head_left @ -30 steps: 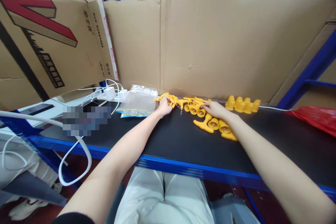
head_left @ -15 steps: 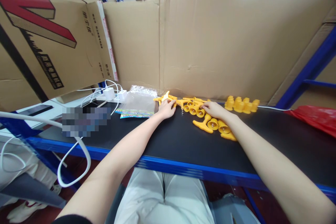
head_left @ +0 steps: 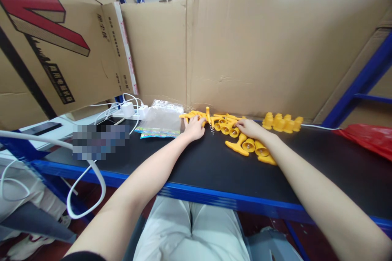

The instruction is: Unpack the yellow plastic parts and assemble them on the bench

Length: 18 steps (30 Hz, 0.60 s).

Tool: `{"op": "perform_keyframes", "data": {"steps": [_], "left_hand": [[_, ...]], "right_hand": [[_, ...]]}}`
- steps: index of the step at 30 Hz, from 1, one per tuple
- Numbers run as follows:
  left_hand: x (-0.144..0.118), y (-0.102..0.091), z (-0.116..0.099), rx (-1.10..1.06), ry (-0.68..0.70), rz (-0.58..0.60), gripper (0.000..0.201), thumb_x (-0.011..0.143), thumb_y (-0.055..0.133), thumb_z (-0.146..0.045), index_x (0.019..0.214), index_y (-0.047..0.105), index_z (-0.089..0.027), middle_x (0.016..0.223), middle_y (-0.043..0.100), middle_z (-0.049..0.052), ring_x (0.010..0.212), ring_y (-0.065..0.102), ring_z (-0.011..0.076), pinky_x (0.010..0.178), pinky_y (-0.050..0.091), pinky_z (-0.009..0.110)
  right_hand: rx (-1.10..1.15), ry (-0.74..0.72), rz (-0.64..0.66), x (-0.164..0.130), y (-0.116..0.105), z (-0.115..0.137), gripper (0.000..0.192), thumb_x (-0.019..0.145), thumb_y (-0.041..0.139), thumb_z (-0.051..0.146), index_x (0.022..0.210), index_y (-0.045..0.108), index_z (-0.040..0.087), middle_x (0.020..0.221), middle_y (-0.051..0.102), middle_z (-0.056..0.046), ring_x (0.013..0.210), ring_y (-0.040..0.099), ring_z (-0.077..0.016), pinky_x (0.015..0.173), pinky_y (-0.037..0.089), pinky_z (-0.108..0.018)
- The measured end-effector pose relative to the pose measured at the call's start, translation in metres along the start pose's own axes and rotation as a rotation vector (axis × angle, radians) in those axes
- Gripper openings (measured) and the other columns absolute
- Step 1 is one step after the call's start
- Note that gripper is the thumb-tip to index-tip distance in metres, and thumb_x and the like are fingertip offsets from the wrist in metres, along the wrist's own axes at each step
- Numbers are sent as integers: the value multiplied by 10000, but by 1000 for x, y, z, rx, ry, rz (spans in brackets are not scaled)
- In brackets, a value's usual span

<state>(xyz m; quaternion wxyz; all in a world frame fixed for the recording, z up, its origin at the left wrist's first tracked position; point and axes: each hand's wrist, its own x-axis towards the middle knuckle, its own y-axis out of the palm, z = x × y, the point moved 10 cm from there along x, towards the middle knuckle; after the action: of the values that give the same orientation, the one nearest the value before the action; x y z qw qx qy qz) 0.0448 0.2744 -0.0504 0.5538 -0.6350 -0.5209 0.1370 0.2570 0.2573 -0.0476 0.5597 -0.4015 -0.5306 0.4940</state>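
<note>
My left hand reaches into a row of yellow corkscrew handles by the cardboard, its fingers apart and touching them. Just right of its fingertips an upright yellow piece sticks up. Below that piece a metal corkscrew spiral shows. My right hand is over the yellow parts, fingers curled down and together; what is beneath them is hidden. Between the hands lie several yellow bell-shaped parts with open ends facing me. Near my right wrist lie a yellow T-shaped handle and larger bells.
Several yellow cups stand at the back right, left of a red plastic bag. Clear plastic bags lie left of my left hand. Chargers and white cables are farther left. A cardboard wall closes the back.
The light-catching yellow piece above my left hand is gone from there, and an upright yellow piece now shows right of its fingers. My right hand has stayed in place.
</note>
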Motion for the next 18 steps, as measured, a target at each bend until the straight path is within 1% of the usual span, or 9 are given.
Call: {"op": "perform_keyframes", "data": {"steps": [2, 4, 7, 9, 11, 13, 16, 18], "left_hand": [[-1, -1, -3, 12, 11, -8, 370, 829, 475, -210, 1193, 543, -227, 1329, 464, 155, 1275, 386, 342, 1060, 116, 668], [-2, 0, -8, 13, 51, 4, 395, 856, 455, -252, 1246, 513, -227, 1381, 422, 158, 1303, 358, 340, 1061, 135, 662], [-4, 8, -17, 7, 131, 66, 429, 882, 434, -283, 1308, 477, -270, 1493, 307, 127, 1380, 247, 344, 1066, 105, 671], [-5, 14, -20, 5, 166, 124, 414, 891, 430, -289, 1300, 492, -301, 1528, 265, 91, 1412, 188, 332, 1078, 66, 665], [-7, 20, -21, 11, 182, 186, 390, 904, 417, -297, 1282, 513, -304, 1529, 280, 76, 1420, 183, 314, 1090, 36, 652], [-7, 24, -21, 28, 188, 224, 393, 914, 397, -299, 1290, 509, -283, 1509, 324, 89, 1412, 216, 302, 1095, 33, 645], [-6, 24, -20, 51, 197, 213, 432, 903, 410, -296, 1326, 477, -240, 1476, 371, 125, 1384, 275, 309, 1101, 101, 624], [-4, 24, -20, 48, 211, 189, 457, 885, 434, -291, 1333, 471, -205, 1460, 385, 144, 1370, 297, 316, 1109, 174, 567]], "right_hand": [[14, 5, -5, 0, -1, -1, 306, 892, 432, 213, 1032, 700, 161, 1065, 693, -76, 954, 638, -197, 823, 458, -258], [40, 1, -12, 2, -3, -1, 292, 880, 452, 207, 1029, 698, 157, 1053, 697, -73, 953, 639, -194, 829, 457, -256], [97, -1, -42, 7, -9, 3, 272, 866, 474, 202, 1027, 689, 156, 1033, 701, -68, 937, 643, -179, 831, 456, -244], [102, 1, -60, 13, -12, 8, 279, 866, 477, 209, 1053, 677, 154, 1039, 698, -77, 931, 643, -178, 832, 458, -247], [65, -1, -53, 21, -11, 16, 302, 865, 477, 220, 1096, 659, 149, 1068, 688, -93, 943, 640, -188, 837, 458, -260], [5, -4, -28, 29, -9, 25, 327, 858, 487, 231, 1136, 639, 153, 1110, 671, -105, 970, 631, -203, 846, 457, -276], [-82, 22, 36, 43, -2, 35, 341, 830, 523, 244, 1147, 631, 177, 1160, 649, -114, 1024, 615, -223, 864, 454, -298], [-116, 59, 83, 51, 4, 38, 338, 824, 533, 268, 1132, 637, 174, 1164, 643, -131, 1044, 609, -240, 867, 457, -322]]}}
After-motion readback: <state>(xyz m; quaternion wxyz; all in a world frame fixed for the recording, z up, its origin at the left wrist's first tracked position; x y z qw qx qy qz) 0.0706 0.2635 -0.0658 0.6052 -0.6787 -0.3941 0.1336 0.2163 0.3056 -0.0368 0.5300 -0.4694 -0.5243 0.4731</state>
